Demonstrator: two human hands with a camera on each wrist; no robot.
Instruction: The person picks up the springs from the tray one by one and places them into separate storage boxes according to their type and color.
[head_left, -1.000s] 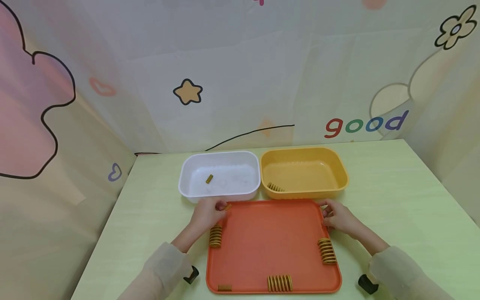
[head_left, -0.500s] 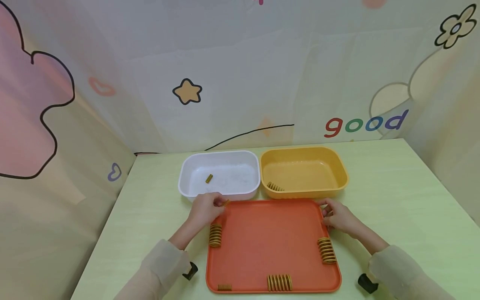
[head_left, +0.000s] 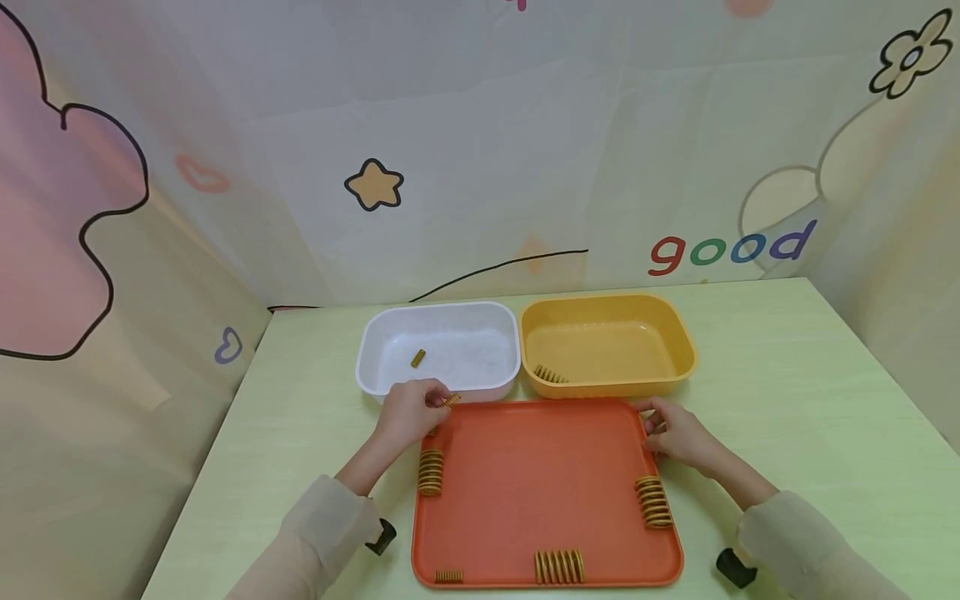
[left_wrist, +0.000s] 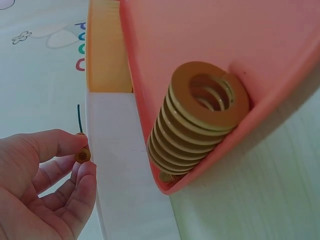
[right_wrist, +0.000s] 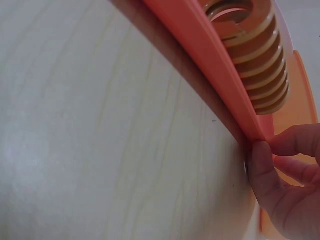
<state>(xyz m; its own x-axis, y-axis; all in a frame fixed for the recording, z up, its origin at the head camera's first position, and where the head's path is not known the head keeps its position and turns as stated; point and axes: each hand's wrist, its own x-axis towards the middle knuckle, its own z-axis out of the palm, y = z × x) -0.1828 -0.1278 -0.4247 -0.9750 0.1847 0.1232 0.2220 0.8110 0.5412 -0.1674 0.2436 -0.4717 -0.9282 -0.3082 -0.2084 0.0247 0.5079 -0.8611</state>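
Note:
My left hand [head_left: 411,414] pinches a small gold coil spring [left_wrist: 83,154] between thumb and fingertips, over the far left corner of the orange tray [head_left: 547,475]. Below that hand another small spring [left_wrist: 167,176] lies in the tray's corner, partly hidden. Close by, a large spring [head_left: 431,472] lies along the left rim. My right hand [head_left: 675,432] grips the tray's rim near the far right corner, thumb and fingers on the edge. A second large spring [head_left: 654,502] lies along the right rim. At the front rim are a large spring [head_left: 559,567] and a small one.
Behind the tray, a white bin [head_left: 480,392] holds one small spring [head_left: 418,358]. Beside it, a yellow bin [head_left: 615,389] has a large spring [head_left: 551,374] in its near left corner. A printed cloth [head_left: 487,150] hangs behind the pale green table [head_left: 795,375].
My left hand has risen slightly toward the white bin with its small spring. Part of the small spring in the tray's corner now shows beneath it. My right hand stays on the rim.

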